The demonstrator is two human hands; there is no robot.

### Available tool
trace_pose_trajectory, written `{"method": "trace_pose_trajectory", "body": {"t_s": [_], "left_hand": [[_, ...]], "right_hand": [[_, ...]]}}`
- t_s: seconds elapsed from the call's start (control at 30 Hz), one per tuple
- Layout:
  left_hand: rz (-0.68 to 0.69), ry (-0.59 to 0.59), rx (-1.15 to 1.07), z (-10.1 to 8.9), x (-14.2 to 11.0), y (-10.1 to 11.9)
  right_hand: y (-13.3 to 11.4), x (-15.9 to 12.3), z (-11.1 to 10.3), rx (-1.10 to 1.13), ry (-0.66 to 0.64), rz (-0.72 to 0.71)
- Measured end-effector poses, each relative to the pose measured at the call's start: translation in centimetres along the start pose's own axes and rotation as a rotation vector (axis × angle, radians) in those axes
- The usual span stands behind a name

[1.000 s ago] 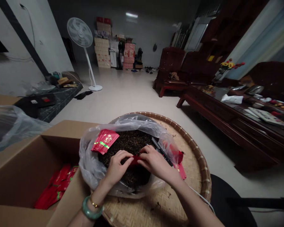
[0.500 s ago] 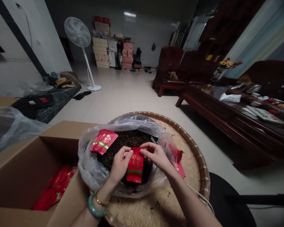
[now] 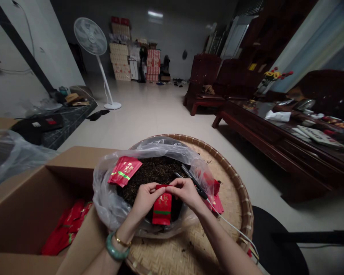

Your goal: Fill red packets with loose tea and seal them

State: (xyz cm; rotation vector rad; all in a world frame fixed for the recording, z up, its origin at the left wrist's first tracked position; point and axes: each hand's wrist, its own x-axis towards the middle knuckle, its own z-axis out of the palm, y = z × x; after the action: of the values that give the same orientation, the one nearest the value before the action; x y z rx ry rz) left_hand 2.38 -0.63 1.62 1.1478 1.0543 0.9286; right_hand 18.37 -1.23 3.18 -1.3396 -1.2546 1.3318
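Note:
My left hand (image 3: 145,200) and my right hand (image 3: 185,194) pinch the top edge of a small red packet (image 3: 162,209) with gold print and a green band. It hangs upright over dark loose tea leaves (image 3: 151,172) in a clear plastic bag (image 3: 109,202). The bag sits on a round woven bamboo tray (image 3: 235,198). A small stack of empty red packets (image 3: 124,170) rests on the tea at the left. A black sealer tool (image 3: 193,180) with a white cord lies by my right hand.
An open cardboard box (image 3: 28,202) at the left holds several filled red packets (image 3: 65,227). More red packets (image 3: 216,202) lie on the tray's right side. A dark wooden table (image 3: 289,152) stands at the right, a standing fan (image 3: 91,38) far back.
A second ago both hands pressed the packet down into the tea. They lifted it upright, and now my fingers have closed together along its top edge.

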Motion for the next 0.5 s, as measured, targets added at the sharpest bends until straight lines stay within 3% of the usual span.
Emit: {"method": "trace_pose_trajectory", "body": {"t_s": [0.1, 0.23, 0.5], "left_hand": [[-0.039, -0.028, -0.089, 0.13, -0.28, 0.01], [-0.169, -0.154, -0.172, 0.41, -0.75, -0.02], [-0.196, -0.139, -0.07, 0.92, -1.05, -0.19]], "right_hand": [[0.07, -0.15, 0.24, 0.017, 0.047, -0.023], [0.21, -0.29, 0.47, 0.007, 0.085, -0.052], [0.42, -0.03, 0.14, -0.266, 0.016, -0.171]]}}
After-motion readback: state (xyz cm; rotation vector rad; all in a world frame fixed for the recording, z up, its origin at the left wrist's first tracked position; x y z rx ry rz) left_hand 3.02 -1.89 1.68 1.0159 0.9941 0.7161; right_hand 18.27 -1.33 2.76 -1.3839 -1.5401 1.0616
